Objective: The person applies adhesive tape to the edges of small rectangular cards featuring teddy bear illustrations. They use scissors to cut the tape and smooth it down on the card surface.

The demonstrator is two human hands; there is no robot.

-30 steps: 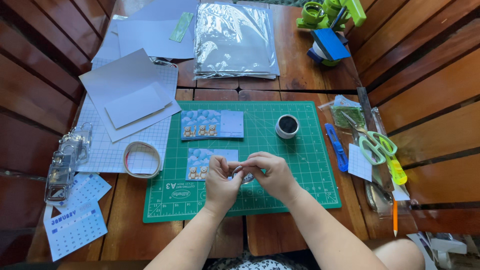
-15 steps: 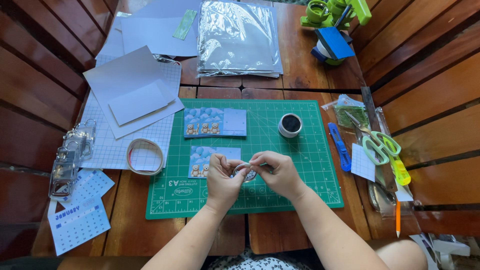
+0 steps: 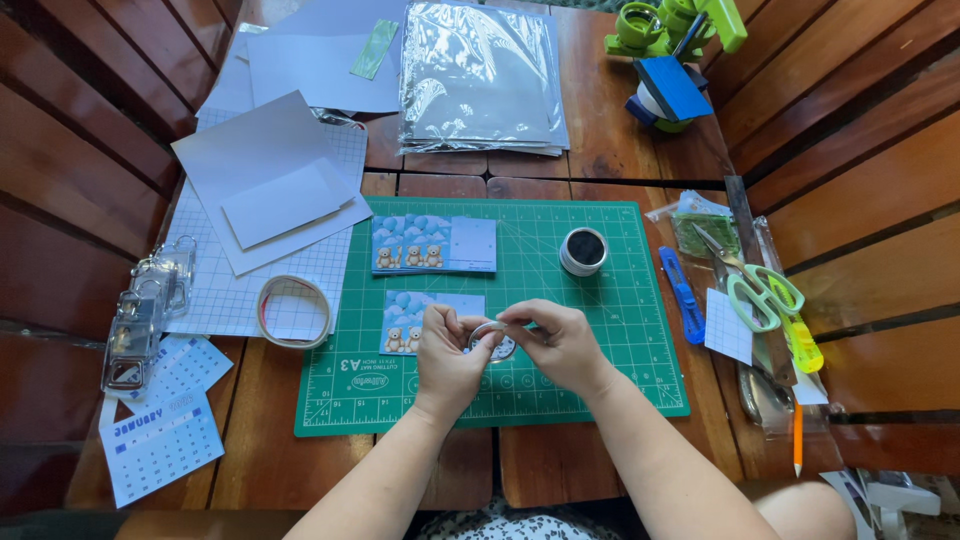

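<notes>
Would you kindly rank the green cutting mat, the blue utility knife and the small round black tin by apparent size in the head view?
1. Green cutting mat
2. Blue utility knife
3. Small round black tin

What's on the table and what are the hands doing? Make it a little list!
left hand: pinching a small roll of tape
right hand: pinching the same roll from the other side
under the hands: green cutting mat
bear cards: two on the mat, one partly behind the left hand
small round tin: open, on the mat
scissors: right of the mat
blue cutter: at the mat's right edge
bigger tape ring: left of the mat
</notes>
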